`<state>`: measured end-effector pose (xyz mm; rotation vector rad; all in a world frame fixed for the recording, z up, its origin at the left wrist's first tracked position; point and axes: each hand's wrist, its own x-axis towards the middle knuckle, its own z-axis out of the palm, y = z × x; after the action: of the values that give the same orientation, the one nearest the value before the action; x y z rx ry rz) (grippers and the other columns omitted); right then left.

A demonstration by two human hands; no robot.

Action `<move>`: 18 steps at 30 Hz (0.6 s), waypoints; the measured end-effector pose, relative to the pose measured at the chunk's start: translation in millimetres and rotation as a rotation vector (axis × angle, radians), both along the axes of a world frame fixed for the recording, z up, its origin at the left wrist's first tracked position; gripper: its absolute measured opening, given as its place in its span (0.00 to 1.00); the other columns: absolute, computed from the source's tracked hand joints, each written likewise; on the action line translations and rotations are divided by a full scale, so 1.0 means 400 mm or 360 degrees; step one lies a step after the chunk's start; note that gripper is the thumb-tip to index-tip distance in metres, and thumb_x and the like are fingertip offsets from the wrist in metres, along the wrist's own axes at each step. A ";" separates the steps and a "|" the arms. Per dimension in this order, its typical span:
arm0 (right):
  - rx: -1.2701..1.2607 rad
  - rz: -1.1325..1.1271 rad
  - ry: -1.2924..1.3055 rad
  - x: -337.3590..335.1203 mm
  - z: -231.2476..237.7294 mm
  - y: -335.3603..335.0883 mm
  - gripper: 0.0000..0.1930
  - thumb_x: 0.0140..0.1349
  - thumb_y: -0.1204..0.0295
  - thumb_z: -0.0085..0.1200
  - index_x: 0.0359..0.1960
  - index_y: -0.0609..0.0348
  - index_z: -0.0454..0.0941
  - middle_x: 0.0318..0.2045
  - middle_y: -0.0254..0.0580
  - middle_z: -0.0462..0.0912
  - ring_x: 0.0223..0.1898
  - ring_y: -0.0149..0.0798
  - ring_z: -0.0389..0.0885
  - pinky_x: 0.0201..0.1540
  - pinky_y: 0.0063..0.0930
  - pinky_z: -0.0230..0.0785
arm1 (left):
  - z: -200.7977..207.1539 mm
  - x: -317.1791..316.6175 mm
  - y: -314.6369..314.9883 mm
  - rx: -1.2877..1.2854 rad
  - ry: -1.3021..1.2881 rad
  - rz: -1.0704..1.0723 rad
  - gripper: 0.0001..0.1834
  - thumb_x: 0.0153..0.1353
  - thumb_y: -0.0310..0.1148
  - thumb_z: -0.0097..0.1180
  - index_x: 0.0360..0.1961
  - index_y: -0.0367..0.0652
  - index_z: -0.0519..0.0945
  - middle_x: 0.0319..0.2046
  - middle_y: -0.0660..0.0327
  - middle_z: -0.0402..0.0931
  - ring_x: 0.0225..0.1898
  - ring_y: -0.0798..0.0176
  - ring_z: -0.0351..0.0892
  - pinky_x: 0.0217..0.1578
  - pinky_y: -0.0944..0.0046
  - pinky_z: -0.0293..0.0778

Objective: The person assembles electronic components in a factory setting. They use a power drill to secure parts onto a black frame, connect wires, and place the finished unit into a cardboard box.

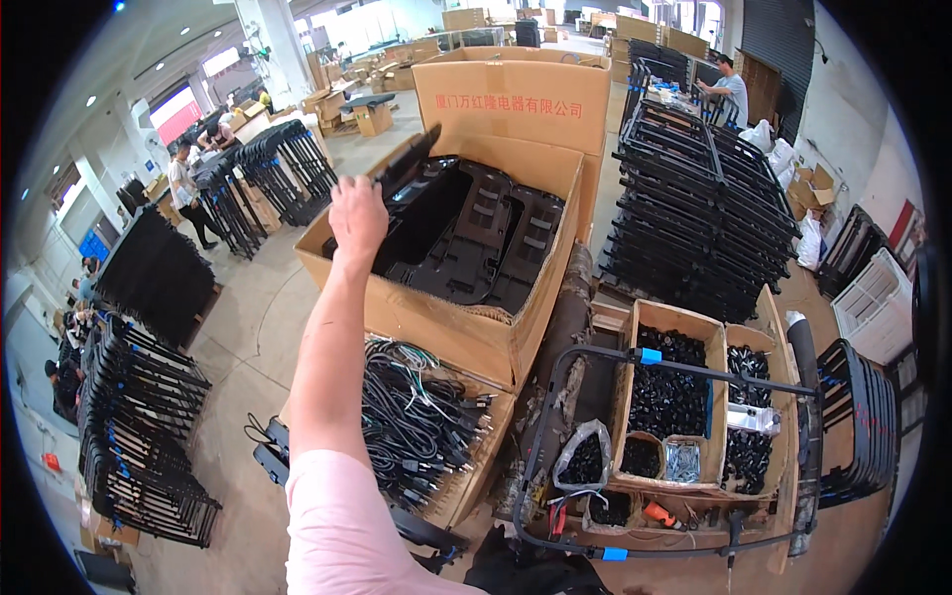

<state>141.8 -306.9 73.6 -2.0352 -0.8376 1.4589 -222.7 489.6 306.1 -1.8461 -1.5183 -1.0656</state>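
One hand, the left hand (358, 213), reaches out on a pink-sleeved arm, fingers curled around the upper edge of a glossy black moulded plastic panel (412, 164). The panel stands tilted at the near-left corner of a large open corrugated cardboard box (476, 327) stacked with similar ribbed panels.

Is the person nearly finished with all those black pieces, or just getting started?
Somewhere in the middle, it seems. Done: stacks of black metal frames stand piled behind and to the sides. In hand: the left hand grips a black plastic panel at the edge of the big cardboard box. Left: more black panels lie in that box, and a box of cables looks full. The right hand is not in view.
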 end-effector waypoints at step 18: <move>0.1206 -0.0222 0.0503 -0.104 0.252 0.860 0.28 0.83 0.53 0.47 0.65 0.70 0.73 0.53 0.50 0.85 0.54 0.38 0.81 0.59 0.33 0.73 | -0.470 0.330 -1.213 -0.1355 -0.1871 -0.0884 0.15 0.81 0.38 0.51 0.52 0.35 0.77 0.39 0.54 0.75 0.43 0.61 0.75 0.50 0.58 0.74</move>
<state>100.0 37.2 174.4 -1.2371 -0.9083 1.1064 -90.6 4.5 118.1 -2.4218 -2.4217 -2.3007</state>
